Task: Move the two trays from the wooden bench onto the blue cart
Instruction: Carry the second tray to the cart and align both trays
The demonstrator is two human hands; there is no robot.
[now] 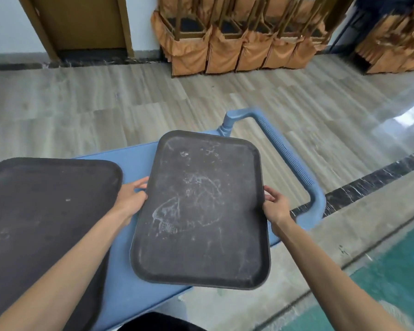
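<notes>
A person's left hand (pixel 132 197) and right hand (pixel 276 204) each clasped a long edge of a scuffed, dark rectangular plastic tray (pixel 201 211), held over the handle end of the flat blue plastic cart (pixel 129 278). A second dark tray (pixel 41 216) already lay at the cart's left end. Lowering it level, clear of that tray's edge, would likely seat it best.

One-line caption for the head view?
Both hands, left and right, hold the scuffed tray over the blue cart.
</notes>
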